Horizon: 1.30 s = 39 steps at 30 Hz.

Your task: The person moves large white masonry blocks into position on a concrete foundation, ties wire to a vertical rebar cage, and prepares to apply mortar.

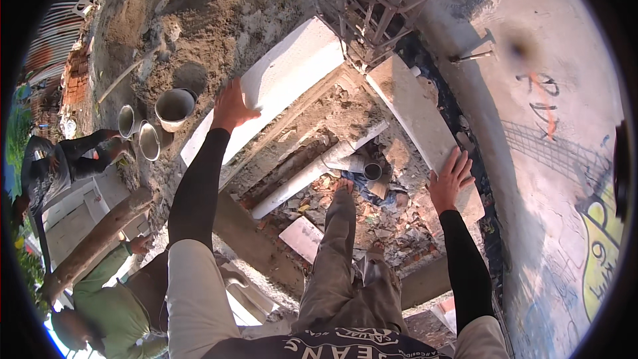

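Note:
My left hand (232,106) rests on top of a long white block (292,70), thumb stretched toward its inner edge and fingers over the outer side. On the right, a second pale block (412,116) forms the other arm of the corner. My right hand (452,181) lies on this block with its fingers spread. Black sleeves cover both forearms. Between the two blocks, a white pipe (312,179) runs slantwise over rubble, with an open grey pipe end (373,171) beside it. My legs stand inside this corner, among broken pieces.
Bare steel rods (369,10) stick up where the blocks meet. Several buckets (175,108) stand by a sand heap (193,33) on the left. A person in green (113,312) is at lower left, another (66,159) farther off. A painted wall (551,93) rises on the right.

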Each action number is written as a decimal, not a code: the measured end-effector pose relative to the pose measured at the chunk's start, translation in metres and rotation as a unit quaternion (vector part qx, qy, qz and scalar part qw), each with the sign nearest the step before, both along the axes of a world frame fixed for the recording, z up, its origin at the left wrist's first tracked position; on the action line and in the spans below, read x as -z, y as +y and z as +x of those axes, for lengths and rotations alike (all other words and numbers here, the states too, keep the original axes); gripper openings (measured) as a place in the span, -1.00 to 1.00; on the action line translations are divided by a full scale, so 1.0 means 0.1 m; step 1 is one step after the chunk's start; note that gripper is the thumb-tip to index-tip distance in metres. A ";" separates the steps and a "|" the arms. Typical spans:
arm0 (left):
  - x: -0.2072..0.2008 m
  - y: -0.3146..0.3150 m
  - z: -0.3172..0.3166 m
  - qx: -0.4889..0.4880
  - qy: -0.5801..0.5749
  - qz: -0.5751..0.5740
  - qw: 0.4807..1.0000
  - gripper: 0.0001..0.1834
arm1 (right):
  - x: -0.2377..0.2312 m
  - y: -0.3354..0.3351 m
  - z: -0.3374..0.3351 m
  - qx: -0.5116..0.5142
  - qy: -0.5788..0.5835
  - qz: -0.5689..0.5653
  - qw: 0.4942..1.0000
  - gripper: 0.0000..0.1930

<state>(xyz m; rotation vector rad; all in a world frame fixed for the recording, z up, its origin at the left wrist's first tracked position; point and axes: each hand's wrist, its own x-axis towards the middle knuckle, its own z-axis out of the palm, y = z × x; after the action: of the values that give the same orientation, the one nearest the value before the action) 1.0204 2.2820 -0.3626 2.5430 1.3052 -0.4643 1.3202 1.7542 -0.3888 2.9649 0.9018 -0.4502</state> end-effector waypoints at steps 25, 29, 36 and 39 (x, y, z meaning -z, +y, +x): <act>0.16 -1.13 0.23 -0.105 -0.127 0.170 0.972 0.27 | 0.07 -0.16 0.06 -0.048 -0.084 -0.022 0.995 0.11; 0.16 -1.19 0.10 -0.086 -0.149 0.183 0.968 0.21 | 0.10 -0.16 0.02 -0.053 -0.079 -0.034 0.995 0.11; 0.00 -0.74 0.16 -0.082 -0.162 0.136 0.974 0.15 | 0.08 -0.20 0.08 -0.059 -0.092 -0.046 0.993 0.10; 0.02 -0.73 0.11 -0.109 -0.145 0.117 0.976 0.19 | 0.05 -0.13 0.00 -0.042 -0.069 -0.096 0.992 0.08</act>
<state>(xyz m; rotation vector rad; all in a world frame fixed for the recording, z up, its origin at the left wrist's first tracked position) 1.0318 2.2093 -0.3649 2.4817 1.5737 0.1089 1.3201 1.7414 -0.3942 2.7339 0.9087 -0.3044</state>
